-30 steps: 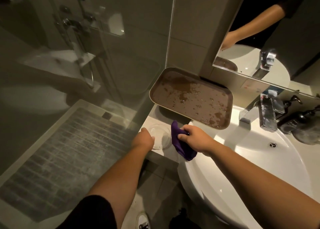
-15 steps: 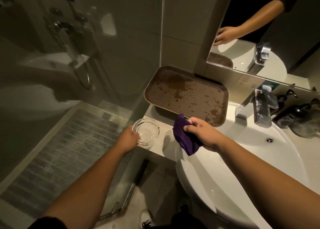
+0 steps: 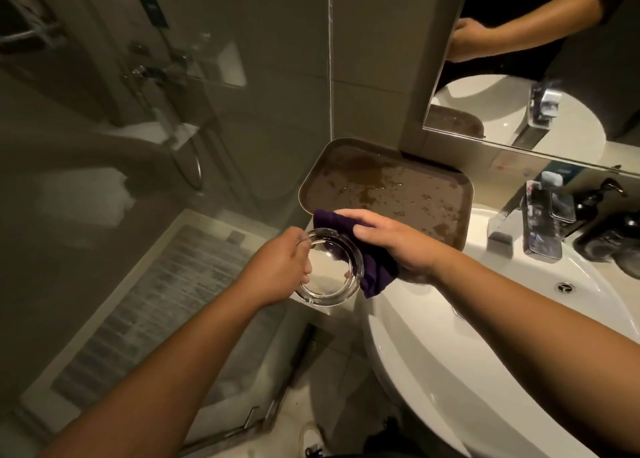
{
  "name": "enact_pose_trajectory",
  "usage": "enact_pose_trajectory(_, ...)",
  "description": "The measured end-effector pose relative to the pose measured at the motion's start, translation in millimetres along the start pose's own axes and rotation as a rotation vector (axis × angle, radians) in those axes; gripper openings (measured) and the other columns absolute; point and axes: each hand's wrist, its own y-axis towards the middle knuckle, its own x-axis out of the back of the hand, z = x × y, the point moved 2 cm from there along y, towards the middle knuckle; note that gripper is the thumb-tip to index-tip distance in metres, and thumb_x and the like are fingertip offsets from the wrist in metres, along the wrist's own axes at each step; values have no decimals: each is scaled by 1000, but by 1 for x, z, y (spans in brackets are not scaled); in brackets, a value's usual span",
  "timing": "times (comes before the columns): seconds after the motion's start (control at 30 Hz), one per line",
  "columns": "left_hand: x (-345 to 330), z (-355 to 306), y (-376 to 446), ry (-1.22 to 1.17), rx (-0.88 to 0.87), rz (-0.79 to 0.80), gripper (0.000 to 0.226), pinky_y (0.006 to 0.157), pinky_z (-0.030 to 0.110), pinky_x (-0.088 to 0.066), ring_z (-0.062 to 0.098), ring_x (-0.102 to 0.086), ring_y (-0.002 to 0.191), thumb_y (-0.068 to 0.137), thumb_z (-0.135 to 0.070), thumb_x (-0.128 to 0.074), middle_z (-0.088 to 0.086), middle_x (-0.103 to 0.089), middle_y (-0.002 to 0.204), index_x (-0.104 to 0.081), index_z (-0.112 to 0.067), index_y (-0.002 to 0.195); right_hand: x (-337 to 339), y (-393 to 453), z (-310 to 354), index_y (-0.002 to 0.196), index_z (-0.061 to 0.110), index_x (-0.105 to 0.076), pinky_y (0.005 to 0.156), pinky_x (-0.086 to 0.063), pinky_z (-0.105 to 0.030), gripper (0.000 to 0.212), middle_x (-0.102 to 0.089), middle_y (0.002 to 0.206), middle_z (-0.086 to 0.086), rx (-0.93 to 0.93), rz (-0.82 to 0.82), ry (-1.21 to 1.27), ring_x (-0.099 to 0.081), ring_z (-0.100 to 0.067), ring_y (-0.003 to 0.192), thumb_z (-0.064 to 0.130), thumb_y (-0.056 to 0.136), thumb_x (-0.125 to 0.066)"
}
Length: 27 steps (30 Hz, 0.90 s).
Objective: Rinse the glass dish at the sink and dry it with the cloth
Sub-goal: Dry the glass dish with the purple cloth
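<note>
Left hand (image 3: 277, 267) grips round glass dish (image 3: 330, 267); right hand (image 3: 391, 241) presses purple cloth (image 3: 375, 274)

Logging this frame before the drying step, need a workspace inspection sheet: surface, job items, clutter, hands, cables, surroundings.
Surface: white ledge left of the white sink basin; basin looks dry, no water running from the faucet.
Job's things: clear glass dish held above the ledge; purple cloth against its right rim.
Clutter: brown tray behind the hands, wet patches on it; dark pump bottles right of the faucet.
Grippers: left hand grips the dish's left rim; right hand grips the cloth.
Cables: nothing seen.
Surroundings: mirror above the sink, glass shower screen to the left, dim light.
</note>
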Motion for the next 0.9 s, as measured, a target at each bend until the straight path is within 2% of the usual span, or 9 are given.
enact_pose_trajectory(0.1, 3, -16, 5, 76, -6, -77, 17, 62, 38, -55, 12, -67, 55, 100, -31, -36, -1, -68, 71, -52, -23, 98, -3, -1, 8, 132, 40, -53, 93, -52, -27, 37, -66, 125, 12, 76, -71, -149, -62, -14, 115, 28, 97, -56)
enact_pose_trajectory(0.23, -5, -30, 12, 123, -41, -257, 18, 66, 42, -55, 19, -67, 62, 99, -31, -35, 1, -68, 73, -52, -24, 96, -11, -6, 14, 118, 64, -52, 90, -47, -21, 35, -61, 118, 32, 213, -333, -301, -60, 5, 107, 36, 97, -54)
enact_pose_trajectory(0.33, -20, -36, 15, -30, -10, -404, 21, 62, 36, -52, 19, -66, 66, 101, -32, -35, 0, -65, 74, -52, -26, 92, -24, -7, -7, 132, 55, -48, 99, -47, -36, 41, -62, 125, 22, 337, -591, -141, -60, -4, 112, 34, 98, -52)
enact_pose_trajectory(0.43, -42, -46, 15, -210, 39, -575, 17, 56, 16, -41, 0, -61, 67, 102, -29, -36, -8, -62, 76, -51, -27, 96, -46, -4, -28, 140, 53, -38, 93, -54, -42, 49, -64, 125, 11, 404, -840, 44, -66, -13, 104, 34, 96, -49)
enact_pose_trajectory(0.5, -56, -50, 11, -335, 71, -606, 18, 57, 14, -41, -2, -60, 68, 102, -31, -35, -9, -62, 77, -49, -34, 92, -47, -3, -29, 142, 49, -38, 86, -58, -42, 51, -65, 118, 12, 409, -904, 78, -69, -14, 95, 27, 97, -49)
enact_pose_trajectory(0.6, -61, -49, 10, -508, 129, -484, 19, 62, 25, -50, 8, -66, 68, 102, -34, -36, -5, -68, 78, -50, -32, 89, -27, -11, -17, 139, 44, -46, 77, -57, -30, 52, -70, 108, 14, 422, -868, -25, -69, -9, 87, 16, 96, -52)
enact_pose_trajectory(0.7, -43, -55, 20, -640, 122, -187, 16, 49, 27, -50, 9, -65, 53, 99, -26, -44, -4, -66, 66, -55, -19, 91, 1, -21, 3, 136, 40, -51, 77, -51, -17, 51, -69, 106, 24, 376, -745, -194, -66, -2, 97, 15, 93, -57)
enact_pose_trajectory(0.8, -16, -72, 30, -441, 27, 94, 15, 45, 21, -49, 6, -63, 50, 96, -23, -46, -6, -69, 60, -55, -16, 87, 24, -31, 34, 131, 42, -56, 81, -46, -9, 50, -65, 114, 26, 329, -563, -412, -63, 4, 102, 15, 90, -62)
enact_pose_trajectory(0.9, -3, -84, 32, -271, -41, 187, 18, 45, 24, -48, 16, -67, 52, 95, -24, -46, 2, -72, 62, -55, -15, 82, 25, -37, 64, 125, 53, -56, 90, -49, -15, 49, -69, 115, 19, 271, -309, -617, -65, -4, 105, 20, 90, -63)
